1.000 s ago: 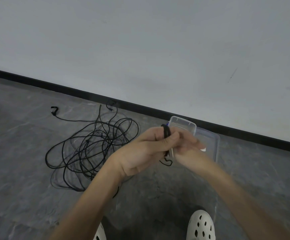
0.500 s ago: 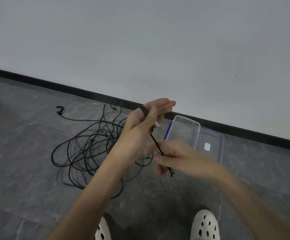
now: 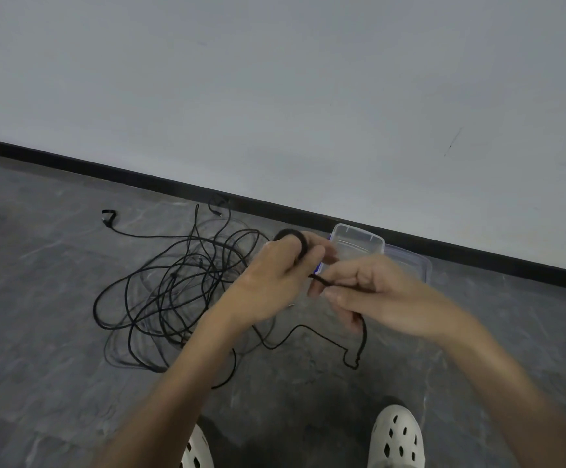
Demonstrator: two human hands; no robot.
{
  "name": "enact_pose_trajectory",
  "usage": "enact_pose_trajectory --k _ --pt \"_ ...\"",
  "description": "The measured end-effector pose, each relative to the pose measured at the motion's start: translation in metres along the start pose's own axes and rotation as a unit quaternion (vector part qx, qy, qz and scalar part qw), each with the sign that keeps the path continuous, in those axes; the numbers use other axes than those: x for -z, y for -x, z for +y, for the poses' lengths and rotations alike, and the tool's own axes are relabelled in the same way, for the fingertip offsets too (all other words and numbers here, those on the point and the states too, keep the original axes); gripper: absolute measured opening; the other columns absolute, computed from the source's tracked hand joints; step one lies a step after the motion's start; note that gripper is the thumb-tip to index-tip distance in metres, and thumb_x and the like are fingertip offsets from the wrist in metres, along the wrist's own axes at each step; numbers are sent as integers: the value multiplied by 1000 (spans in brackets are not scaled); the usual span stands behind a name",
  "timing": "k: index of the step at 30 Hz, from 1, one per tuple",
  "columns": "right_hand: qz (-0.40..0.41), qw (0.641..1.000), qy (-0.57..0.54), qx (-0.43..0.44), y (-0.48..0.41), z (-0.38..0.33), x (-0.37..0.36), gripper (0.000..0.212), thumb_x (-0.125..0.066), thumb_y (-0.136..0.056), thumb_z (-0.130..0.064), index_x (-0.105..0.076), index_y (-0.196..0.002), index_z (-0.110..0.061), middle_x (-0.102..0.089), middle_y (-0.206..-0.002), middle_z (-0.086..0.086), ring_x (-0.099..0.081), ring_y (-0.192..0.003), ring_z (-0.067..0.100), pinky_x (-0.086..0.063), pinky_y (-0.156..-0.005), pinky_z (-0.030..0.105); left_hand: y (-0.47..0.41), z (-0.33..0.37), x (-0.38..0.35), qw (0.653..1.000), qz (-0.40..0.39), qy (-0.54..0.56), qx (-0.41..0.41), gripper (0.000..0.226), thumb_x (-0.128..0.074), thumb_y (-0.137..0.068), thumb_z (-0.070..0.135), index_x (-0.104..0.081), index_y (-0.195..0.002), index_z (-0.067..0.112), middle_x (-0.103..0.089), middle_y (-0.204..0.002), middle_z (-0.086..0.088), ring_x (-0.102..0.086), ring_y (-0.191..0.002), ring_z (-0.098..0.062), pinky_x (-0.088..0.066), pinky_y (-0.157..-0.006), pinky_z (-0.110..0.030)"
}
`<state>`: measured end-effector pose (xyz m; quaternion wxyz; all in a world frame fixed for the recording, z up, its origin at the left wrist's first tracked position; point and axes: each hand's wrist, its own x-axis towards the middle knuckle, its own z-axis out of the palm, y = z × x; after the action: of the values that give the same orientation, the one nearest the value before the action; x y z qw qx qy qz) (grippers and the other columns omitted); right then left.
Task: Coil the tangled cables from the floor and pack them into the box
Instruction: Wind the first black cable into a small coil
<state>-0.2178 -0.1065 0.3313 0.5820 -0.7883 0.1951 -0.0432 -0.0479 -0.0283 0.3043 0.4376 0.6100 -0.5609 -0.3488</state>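
A tangle of thin black cables [image 3: 180,292] lies on the grey floor at the left. My left hand [image 3: 275,282] holds a small black coil [image 3: 291,236] wound around its fingers, thumb pressing on it. My right hand [image 3: 373,295] pinches the black cable [image 3: 318,278] just right of the coil. From it the cable hangs down in a loop [image 3: 356,359] to the floor and runs back to the tangle. A clear plastic box [image 3: 359,241] with its lid [image 3: 413,265] beside it stands behind my hands, partly hidden.
A black skirting board [image 3: 106,170] runs along the grey wall behind the cables and box. My two white perforated clogs [image 3: 396,440] stand at the bottom edge. A loose cable end with a plug [image 3: 107,217] lies far left.
My left hand came down from its raised position with the coil. My right hand moved up to the coil, and a longer stretch of cable now trails on the floor.
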Motion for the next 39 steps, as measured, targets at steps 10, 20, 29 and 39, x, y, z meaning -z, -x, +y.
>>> enact_pose_trajectory --k 10,20,29,39 --pt "71 996 35 47 -3 -6 9 31 -46 -102 -15 -67 -79 -13 -61 -51 1 -40 -42 11 -36 -48 26 1 14 -5 985 -164 49 -1 52 -36 -103 36 -76 -86 9 -69 -96 15 -62 -101 -1 -44 -93 -21" --pt "237 965 19 107 -6 -2 15 18 -72 -72 -35 -73 -72 -17 -69 -66 1 -62 -61 10 -51 -64 31 5 14 -11 933 -289 211 40 25 -42 -103 14 -67 -103 13 -75 -90 0 -66 -93 -10 -46 -85 -20" --pt "215 975 8 51 -15 4 8 29 -58 -83 -32 -75 -94 -11 -69 -68 -18 -64 -73 -4 -46 -69 11 6 23 -10 878 -343 334 3 29 -37 -101 4 -64 -104 15 -72 -93 3 -64 -98 -20 -45 -91 -27" --pt "172 979 -73 -85 -33 3 -29 32 -48 -100 -19 -61 -71 -24 -62 -53 -10 -60 -58 7 -50 -54 12 4 24 1 875 -142 463 -9 23 -50 -95 28 -72 -102 23 -71 -92 4 -63 -88 -15 -52 -67 -29"
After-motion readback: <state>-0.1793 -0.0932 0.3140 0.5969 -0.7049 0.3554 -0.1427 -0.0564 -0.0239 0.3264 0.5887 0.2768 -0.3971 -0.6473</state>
